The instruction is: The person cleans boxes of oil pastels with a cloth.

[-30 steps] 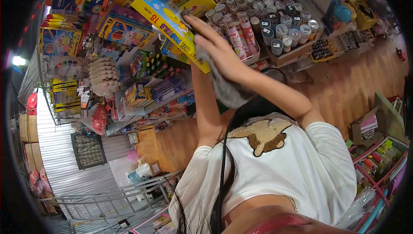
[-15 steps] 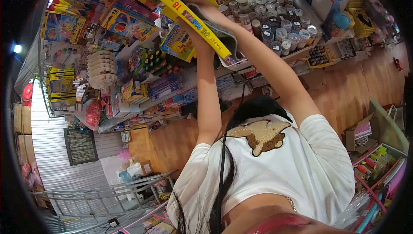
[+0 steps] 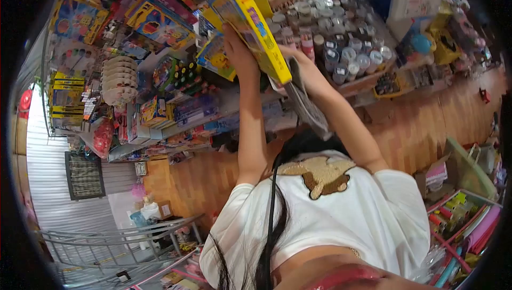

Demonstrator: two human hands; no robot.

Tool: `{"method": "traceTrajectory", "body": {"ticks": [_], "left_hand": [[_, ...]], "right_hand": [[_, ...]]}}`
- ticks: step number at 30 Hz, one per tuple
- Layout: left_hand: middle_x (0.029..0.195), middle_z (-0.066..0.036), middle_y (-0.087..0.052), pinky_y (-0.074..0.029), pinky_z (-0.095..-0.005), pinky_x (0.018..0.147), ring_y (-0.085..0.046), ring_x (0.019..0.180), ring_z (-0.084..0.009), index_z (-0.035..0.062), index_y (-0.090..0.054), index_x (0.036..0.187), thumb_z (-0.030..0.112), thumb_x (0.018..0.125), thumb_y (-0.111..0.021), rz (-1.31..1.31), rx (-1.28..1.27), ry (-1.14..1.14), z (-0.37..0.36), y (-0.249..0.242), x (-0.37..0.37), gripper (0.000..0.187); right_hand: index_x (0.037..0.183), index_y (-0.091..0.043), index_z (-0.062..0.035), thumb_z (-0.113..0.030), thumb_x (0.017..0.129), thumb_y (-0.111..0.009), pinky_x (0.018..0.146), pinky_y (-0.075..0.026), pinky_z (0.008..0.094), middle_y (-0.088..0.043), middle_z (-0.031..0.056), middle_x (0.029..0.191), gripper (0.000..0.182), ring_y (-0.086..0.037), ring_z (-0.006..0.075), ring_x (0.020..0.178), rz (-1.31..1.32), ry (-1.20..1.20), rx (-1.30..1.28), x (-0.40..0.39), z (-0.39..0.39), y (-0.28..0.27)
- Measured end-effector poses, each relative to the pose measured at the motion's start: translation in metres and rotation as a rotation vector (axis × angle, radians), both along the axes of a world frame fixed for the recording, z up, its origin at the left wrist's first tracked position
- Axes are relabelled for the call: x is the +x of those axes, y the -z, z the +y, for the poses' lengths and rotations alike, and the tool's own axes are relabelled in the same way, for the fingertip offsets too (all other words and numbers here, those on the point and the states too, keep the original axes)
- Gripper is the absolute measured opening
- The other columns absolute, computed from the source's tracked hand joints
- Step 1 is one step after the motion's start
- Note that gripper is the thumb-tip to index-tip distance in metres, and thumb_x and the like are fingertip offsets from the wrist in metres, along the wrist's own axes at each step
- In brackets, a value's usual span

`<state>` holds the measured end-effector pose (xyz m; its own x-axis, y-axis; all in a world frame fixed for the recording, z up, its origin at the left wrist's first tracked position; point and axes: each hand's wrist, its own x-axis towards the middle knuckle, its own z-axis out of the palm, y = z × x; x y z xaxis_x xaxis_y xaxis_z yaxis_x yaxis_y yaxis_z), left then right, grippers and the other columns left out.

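Note:
A yellow-edged box of oil pastels (image 3: 260,28) is tilted up in front of me, with its narrow printed side toward the camera. My left hand (image 3: 238,50) grips it from the left, the fingers partly behind the box. On the other side, my right hand (image 3: 308,74) is closed on a grey cloth (image 3: 309,109) that hangs down below it. The right fingertips are partly hidden by the box's lower end. Just left of my left hand, another yellow-and-blue pastel box (image 3: 216,58) stands on the shelf.
Many small lidded jars (image 3: 349,55) fill a display to the right. Boxed colour sets (image 3: 162,28) and a stack of white palettes (image 3: 118,79) are at the left. A metal railing (image 3: 106,242) runs at lower left; a rack of rolls and tubes (image 3: 453,218) stands lower right.
The box has swung to a steeper angle and shifted slightly right. My right hand has come down toward me, and more of the grey cloth now hangs in view.

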<state>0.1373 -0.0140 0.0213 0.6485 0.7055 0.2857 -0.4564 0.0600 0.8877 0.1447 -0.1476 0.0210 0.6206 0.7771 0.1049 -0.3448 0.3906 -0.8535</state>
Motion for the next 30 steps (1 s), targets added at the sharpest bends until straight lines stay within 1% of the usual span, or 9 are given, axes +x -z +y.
{"method": "traceTrajectory", "body": {"ticks": [2, 5, 7, 9, 14, 20, 24, 27, 30], "left_hand": [[0.092, -0.006, -0.054, -0.039, -0.0260, 0.074, -0.051, 0.082, -0.0123, 0.0003, -0.049, 0.104, 0.047, 0.091, -0.036, 0.035, 0.008, -0.053, 0.013, 0.006, 0.000, 0.051], [0.096, -0.008, -0.054, -0.038, -0.0274, 0.076, -0.050, 0.086, -0.0145, -0.0006, -0.048, 0.109, 0.048, 0.090, -0.037, 0.156, 0.126, -0.087, 0.020, -0.008, -0.015, 0.053], [0.096, -0.009, -0.053, -0.039, -0.0287, 0.075, -0.049, 0.087, -0.0150, -0.0015, -0.045, 0.111, 0.048, 0.089, -0.039, 0.218, 0.186, -0.142, 0.020, -0.017, -0.024, 0.055], [0.110, -0.010, -0.051, -0.038, -0.0307, 0.083, -0.049, 0.100, -0.0186, -0.0014, -0.035, 0.126, 0.050, 0.087, -0.042, 0.322, 0.190, -0.136, 0.025, -0.025, -0.031, 0.064], [0.106, -0.010, -0.052, -0.037, -0.0306, 0.084, -0.048, 0.094, -0.0161, -0.0043, -0.038, 0.123, 0.046, 0.088, -0.044, 0.232, 0.233, -0.155, 0.014, -0.045, -0.051, 0.061], [0.099, -0.007, -0.054, -0.039, -0.0285, 0.076, -0.048, 0.088, -0.0142, -0.0018, -0.040, 0.123, 0.044, 0.089, -0.044, 0.078, 0.306, -0.279, 0.017, -0.057, -0.074, 0.058], [0.103, -0.008, -0.053, -0.039, -0.0276, 0.078, -0.051, 0.089, -0.0172, -0.0026, -0.041, 0.115, 0.044, 0.089, -0.045, 0.094, -0.004, -0.460, 0.040, -0.031, -0.095, 0.054], [0.105, -0.012, -0.054, -0.038, -0.0321, 0.081, -0.052, 0.095, -0.0229, -0.0030, -0.042, 0.116, 0.048, 0.088, -0.043, 0.287, -0.022, -0.687, 0.071, 0.034, -0.106, 0.058], [0.116, -0.018, -0.050, -0.035, -0.0372, 0.088, -0.048, 0.107, -0.0294, -0.0047, -0.040, 0.118, 0.049, 0.087, -0.042, 0.695, 0.015, -0.577, 0.084, 0.069, -0.118, 0.062]], "right_hand": [[0.125, -0.042, -0.0003, -0.025, 0.089, -0.048, 0.081, -0.040, 0.0215, -0.053, 0.0042, 0.110, 0.044, -0.050, 0.0091, 0.094, -0.063, 0.020, -0.004, -0.008, -0.015, -0.004], [0.126, -0.043, -0.0023, -0.028, 0.088, -0.050, 0.079, -0.040, 0.0216, -0.054, 0.0040, 0.111, 0.046, -0.050, 0.0090, 0.093, 0.112, 0.009, -0.085, -0.016, -0.043, -0.025], [0.127, -0.041, -0.0026, -0.028, 0.087, -0.050, 0.081, -0.040, 0.0234, -0.052, 0.0051, 0.114, 0.048, -0.051, 0.0111, 0.096, -0.057, 0.044, -0.083, -0.014, -0.059, -0.029], [0.127, -0.040, -0.0018, -0.027, 0.087, -0.050, 0.086, -0.039, 0.0250, -0.051, 0.0067, 0.117, 0.048, -0.050, 0.0135, 0.101, -0.078, 0.088, -0.075, -0.014, -0.071, -0.026], [0.126, -0.039, 0.0022, -0.021, 0.088, -0.048, 0.092, -0.037, 0.0280, -0.045, 0.0117, 0.125, 0.046, -0.047, 0.0190, 0.113, -0.104, 0.282, 0.071, -0.014, -0.087, -0.025], [0.126, -0.039, 0.0024, -0.018, 0.088, -0.047, 0.093, -0.037, 0.0297, -0.046, 0.0130, 0.124, 0.044, -0.047, 0.0197, 0.113, -0.201, 0.472, 0.085, -0.008, -0.091, -0.024], [0.124, -0.043, -0.0002, -0.019, 0.089, -0.046, 0.096, -0.032, 0.0296, -0.048, 0.0109, 0.122, 0.040, -0.046, 0.0188, 0.113, -0.256, 0.530, 0.002, 0.006, -0.110, -0.001], [0.126, -0.038, 0.0031, -0.016, 0.090, -0.043, 0.097, -0.033, 0.0335, -0.043, 0.0147, 0.126, 0.041, -0.044, 0.0226, 0.116, -0.258, 0.593, 0.036, 0.020, -0.126, 0.022], [0.129, -0.028, 0.0075, -0.013, 0.090, -0.041, 0.096, -0.036, 0.0389, -0.037, 0.0220, 0.129, 0.045, -0.043, 0.0302, 0.116, -0.244, 0.626, 0.113, 0.014, -0.127, 0.020]]}}
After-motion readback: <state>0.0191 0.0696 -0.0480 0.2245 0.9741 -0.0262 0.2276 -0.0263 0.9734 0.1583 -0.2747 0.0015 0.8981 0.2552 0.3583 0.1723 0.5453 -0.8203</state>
